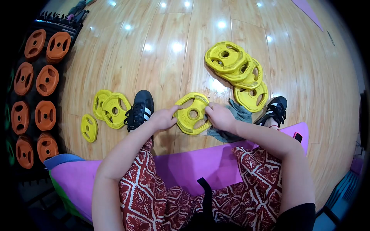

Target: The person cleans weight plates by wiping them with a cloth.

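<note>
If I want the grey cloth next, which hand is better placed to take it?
Right, most likely. The right hand holds the yellow plate on the side nearer the grey cloth; the left hand is on the opposite side.

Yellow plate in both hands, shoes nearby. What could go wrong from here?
1. The yellow plate could slip from the left hand and right hand, perhaps hitting the left shoe.
2. The staggered pile of yellow plates might slide if knocked.
3. The bunched grey cloth near the right shoe could slip underfoot.
</note>
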Demonstrator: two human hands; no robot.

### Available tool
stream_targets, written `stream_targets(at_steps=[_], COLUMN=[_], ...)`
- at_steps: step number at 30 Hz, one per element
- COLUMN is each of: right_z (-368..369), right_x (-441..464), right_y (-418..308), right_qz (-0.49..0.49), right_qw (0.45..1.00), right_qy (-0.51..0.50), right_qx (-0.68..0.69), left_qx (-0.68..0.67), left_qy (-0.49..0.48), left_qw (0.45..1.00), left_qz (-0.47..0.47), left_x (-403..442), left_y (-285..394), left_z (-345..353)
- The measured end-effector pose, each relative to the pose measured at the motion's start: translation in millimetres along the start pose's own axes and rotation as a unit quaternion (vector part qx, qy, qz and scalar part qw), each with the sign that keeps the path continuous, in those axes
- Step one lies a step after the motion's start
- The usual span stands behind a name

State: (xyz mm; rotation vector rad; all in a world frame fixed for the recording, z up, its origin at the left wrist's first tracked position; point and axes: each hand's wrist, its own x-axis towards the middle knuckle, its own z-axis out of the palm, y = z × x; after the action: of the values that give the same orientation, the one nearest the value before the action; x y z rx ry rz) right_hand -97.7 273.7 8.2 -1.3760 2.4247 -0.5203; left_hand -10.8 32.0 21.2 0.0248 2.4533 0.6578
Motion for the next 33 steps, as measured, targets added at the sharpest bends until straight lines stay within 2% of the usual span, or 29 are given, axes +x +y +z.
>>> stream_targets(at_steps=[3, 5, 11, 16, 18, 21, 23, 25, 29, 33], right_z=[0, -4, -9, 2, 0, -5, -2, -3, -1, 2], right_x=[1, 7, 39, 22, 4, 1, 13, 31, 59, 47], right_y=[1, 5, 4, 1, -3, -3, 1, 2, 0, 1], right_qz=[-0.024, -0.123, -0.071, -0.004, -0.061, -0.081, -0.104, -0.131, -0.103, -0.077], right_qw=[0.999, 0.99, 0.992, 0.998, 0.996, 0.993, 0.989, 0.977, 0.982, 0.988], right_qy=[-0.024, 0.02, 0.037, 0.038, 0.0, -0.014, -0.001, 0.061, 0.093, 0.09], right_qx=[-0.015, -0.068, -0.098, -0.055, -0.065, -0.081, -0.107, -0.156, -0.124, -0.096], left_qx=[-0.005, -0.007, 0.001, -0.005, -0.004, -0.005, -0.007, -0.004, 0.005, 0.004], left_qy=[0.002, 0.004, -0.013, -0.007, -0.002, 0.0, -0.004, -0.011, -0.013, -0.024], left_qw=[1.0, 1.0, 1.0, 1.0, 1.0, 1.0, 1.0, 1.0, 1.0, 0.999], left_qz=[0.0, 0.005, -0.006, -0.002, 0.005, 0.007, 0.002, -0.006, -0.006, -0.032], left_x=[-1, 0, -1, 0, 0, 1, -1, 0, 1, 1], left_y=[-1, -3, 6, 2, -1, -3, -1, 3, 5, 8], left_z=[2, 2, -4, -1, 1, 3, 2, -2, -2, -4])
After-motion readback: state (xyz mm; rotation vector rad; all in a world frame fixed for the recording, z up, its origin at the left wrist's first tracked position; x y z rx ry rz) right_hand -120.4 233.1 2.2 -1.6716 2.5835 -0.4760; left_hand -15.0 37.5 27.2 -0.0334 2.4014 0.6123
